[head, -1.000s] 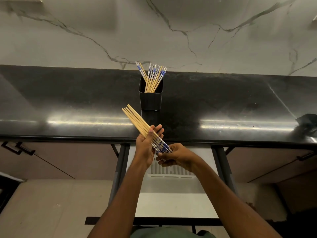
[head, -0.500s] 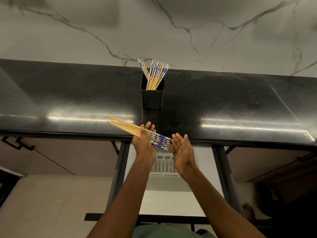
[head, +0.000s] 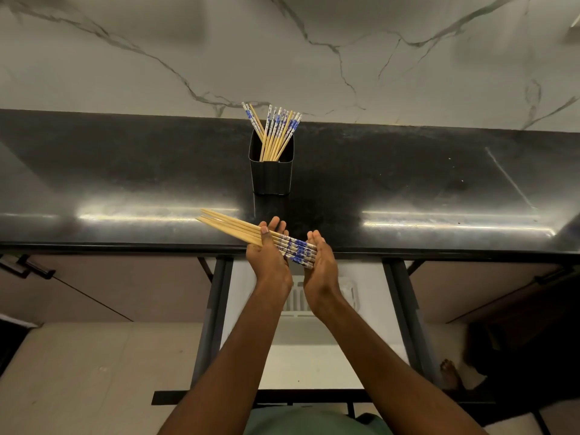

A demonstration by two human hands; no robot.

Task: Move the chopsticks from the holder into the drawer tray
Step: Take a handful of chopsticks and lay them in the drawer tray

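In the centre of the frame, the left hand (head: 270, 259) gripped a bundle (head: 232, 229) of chopsticks, thumb on top and fingers curled beneath. The bundle lay tilted, its plain tips pointing to the upper left over the front edge of the black worktop (head: 125, 171). The right hand (head: 320, 265) was released, its fingers straight and its palm pressed against the blue-patterned ends of the bundle. Above the hands in the frame, a black holder (head: 271, 177) stood upright on the worktop with more chopsticks (head: 276, 130) fanned in it, patterned ends up. Below the hands, a white tray (head: 350, 295) sat in the open drawer (head: 314, 356), partly hidden by the wrists.
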